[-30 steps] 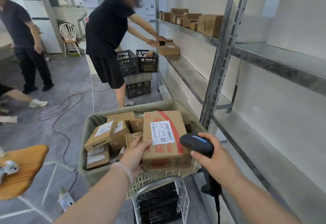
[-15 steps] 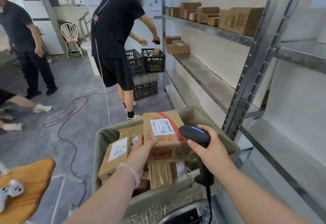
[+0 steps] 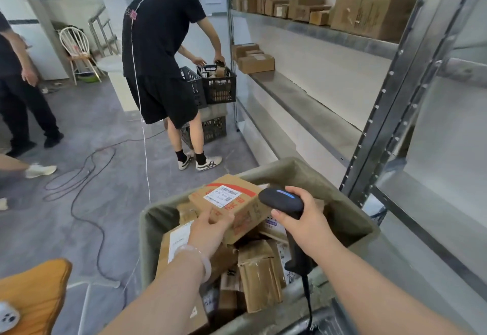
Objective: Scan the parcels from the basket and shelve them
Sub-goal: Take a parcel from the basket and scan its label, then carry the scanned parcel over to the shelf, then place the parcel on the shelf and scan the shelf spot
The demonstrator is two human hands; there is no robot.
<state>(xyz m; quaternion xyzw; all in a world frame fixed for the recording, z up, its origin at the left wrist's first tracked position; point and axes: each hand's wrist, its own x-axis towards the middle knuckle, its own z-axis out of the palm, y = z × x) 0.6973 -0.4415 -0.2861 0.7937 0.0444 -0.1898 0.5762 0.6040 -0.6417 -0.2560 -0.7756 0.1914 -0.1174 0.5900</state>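
1. Two hands busy: fingers of the left hand [image 3: 210, 229] clamp the parcel [image 3: 237, 204] by its near corner, above the basket [image 3: 350, 202].
2. Fingers of the right hand [image 3: 303, 220] wrap the scanner [image 3: 280, 199], beside it.
3. Scanning looks underway; next, aim at the label [image 3: 224, 195] beyond the left fingers, then shelve.

Metal shelving [image 3: 380, 113] at right. Upper tier: row of cardboard boxes [image 3: 369, 15] along its length. Middle tier: small cluster of boxes [image 3: 254, 60] at far end. Grey floor [image 3: 105, 118]: looped cables [image 3: 79, 173], stacked black crates [image 3: 218, 86]. Lined basket [image 3: 303, 167]: parcels [image 3: 261, 268] piled loosely inside.
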